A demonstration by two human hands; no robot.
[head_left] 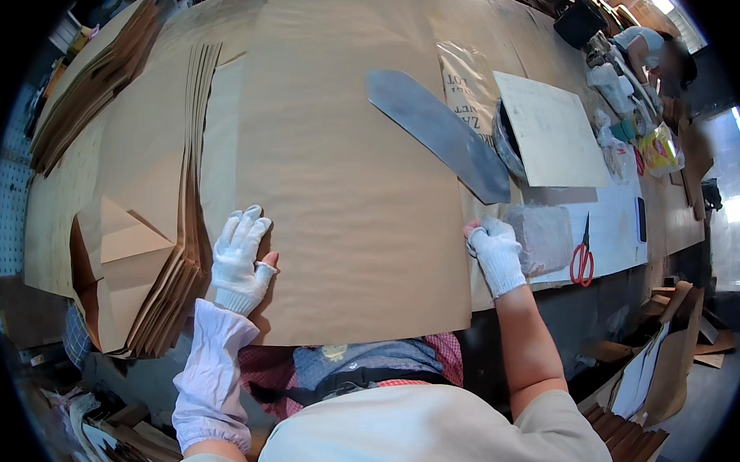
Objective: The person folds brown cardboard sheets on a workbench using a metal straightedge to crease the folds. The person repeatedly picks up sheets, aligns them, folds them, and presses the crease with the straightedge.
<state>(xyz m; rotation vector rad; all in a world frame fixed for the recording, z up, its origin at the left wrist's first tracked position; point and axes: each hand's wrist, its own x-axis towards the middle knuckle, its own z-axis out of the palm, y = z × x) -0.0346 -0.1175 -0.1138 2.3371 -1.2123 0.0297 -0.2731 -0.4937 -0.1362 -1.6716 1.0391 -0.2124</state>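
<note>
A large brown paper sheet lies flat in front of me, its near edge at my waist. My left hand, in a white glove with the thumb tip bare, rests on the sheet's left edge, fingers stretched out. At the right edge, my right hand wears a similar glove. Its fingers are curled in, with a bare fingertip close to the paper edge; whether anything is between them is hidden. Beyond it, a long grey flat strip with angled ends lies slantwise, partly on the sheet.
Folded brown paper stacks stand at the left, with another pile farther back. On the right are a clear-wrapped block, red-handled scissors, a pale square board and a phone. Another person bends at the far right.
</note>
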